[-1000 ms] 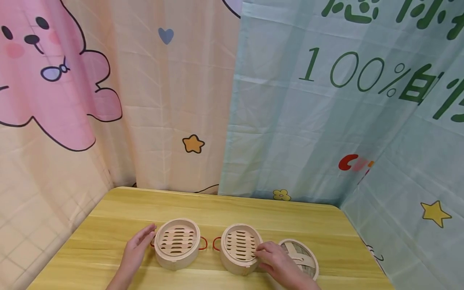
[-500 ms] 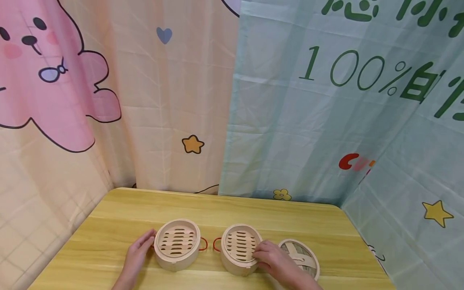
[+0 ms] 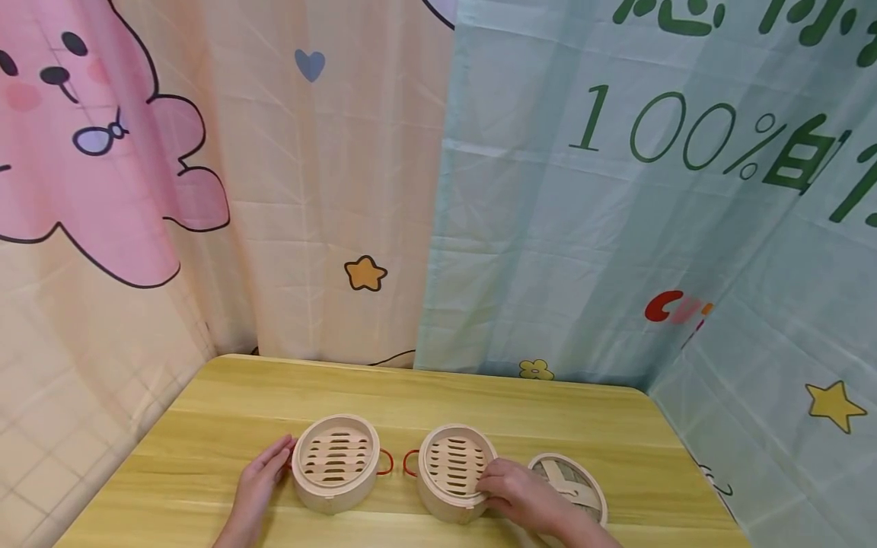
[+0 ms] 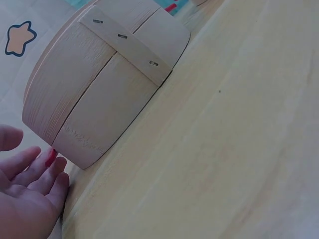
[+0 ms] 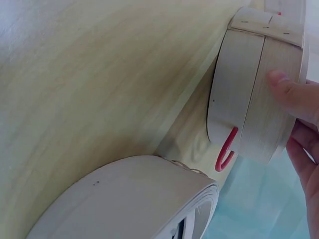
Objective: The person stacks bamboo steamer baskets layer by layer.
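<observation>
Steamer baskets (image 3: 336, 466) on wood-grain table (image 3: 411, 396) — printed curtains (image 3: 329, 175) behind.

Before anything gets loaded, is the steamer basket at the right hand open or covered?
The steamer basket is open: the head view shows its slats uncovered, and a round lid lies beside it.

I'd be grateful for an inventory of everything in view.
Table: one, yellow, below.
Baskets: two, pale wood, side by side on table.
Handles: four across views, red, on baskets' sides.
Lid: one, pale and grey, right of baskets.
Curtains: at least two, peach and blue, behind.
Bear: one, pink, upper left.
Heart: one, blue, beside bear.
Stars: two, orange and yellow, on curtains.
Flower: one, yellow, behind table.
Writing: two lines, green, upper right.
Crescent: one, red, on blue curtain.
Left hand: one, bare, at leftmost handle.
Right hand: one, bare, gripping right basket.
</observation>
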Demonstrator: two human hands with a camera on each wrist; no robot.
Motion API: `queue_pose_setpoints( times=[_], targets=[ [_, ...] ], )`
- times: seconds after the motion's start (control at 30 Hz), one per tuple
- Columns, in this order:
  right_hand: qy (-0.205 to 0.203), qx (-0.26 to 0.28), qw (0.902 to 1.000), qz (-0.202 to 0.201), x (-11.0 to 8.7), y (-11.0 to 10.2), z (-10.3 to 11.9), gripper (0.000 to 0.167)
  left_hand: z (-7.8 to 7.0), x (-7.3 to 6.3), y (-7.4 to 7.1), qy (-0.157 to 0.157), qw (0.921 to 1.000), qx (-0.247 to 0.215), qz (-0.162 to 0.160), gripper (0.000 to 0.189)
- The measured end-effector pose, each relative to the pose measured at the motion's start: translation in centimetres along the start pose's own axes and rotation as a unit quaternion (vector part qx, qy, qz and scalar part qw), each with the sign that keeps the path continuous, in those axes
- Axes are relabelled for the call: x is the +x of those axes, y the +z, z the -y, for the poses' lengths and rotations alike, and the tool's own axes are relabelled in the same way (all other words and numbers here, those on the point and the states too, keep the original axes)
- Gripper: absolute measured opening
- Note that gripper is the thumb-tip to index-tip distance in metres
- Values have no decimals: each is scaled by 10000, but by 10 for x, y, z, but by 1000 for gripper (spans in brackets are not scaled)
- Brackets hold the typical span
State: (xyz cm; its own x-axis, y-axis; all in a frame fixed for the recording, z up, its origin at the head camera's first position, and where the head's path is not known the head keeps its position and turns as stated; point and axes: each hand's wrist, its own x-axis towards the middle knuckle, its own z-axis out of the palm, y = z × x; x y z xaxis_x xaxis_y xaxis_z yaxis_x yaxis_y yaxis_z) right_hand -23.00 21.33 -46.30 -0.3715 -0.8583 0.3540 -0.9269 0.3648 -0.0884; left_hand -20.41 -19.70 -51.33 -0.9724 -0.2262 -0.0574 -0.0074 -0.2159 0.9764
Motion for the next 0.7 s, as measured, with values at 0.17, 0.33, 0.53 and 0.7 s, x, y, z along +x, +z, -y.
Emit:
queue_pose_setpoints(
  times=[0.17, 0.33, 0.53, 0.7],
  targets=[
    [-102, -52, 9999, 9, 1, -1, 0, 19, 1, 0, 0, 20, 9999, -108, -27, 59],
    [-208, -46, 9997, -103, 1, -1, 0, 20, 3, 0, 1, -61, 9999, -67, -60, 52],
    [-217, 18, 9997, -68, 0, 0, -1, 20, 7, 1, -1, -62, 9998, 157, -100, 45],
    [-156, -5, 9999, -47, -1, 2, -2, 18, 11, 2, -1, 57, 9998, 33, -197, 46]
  ],
)
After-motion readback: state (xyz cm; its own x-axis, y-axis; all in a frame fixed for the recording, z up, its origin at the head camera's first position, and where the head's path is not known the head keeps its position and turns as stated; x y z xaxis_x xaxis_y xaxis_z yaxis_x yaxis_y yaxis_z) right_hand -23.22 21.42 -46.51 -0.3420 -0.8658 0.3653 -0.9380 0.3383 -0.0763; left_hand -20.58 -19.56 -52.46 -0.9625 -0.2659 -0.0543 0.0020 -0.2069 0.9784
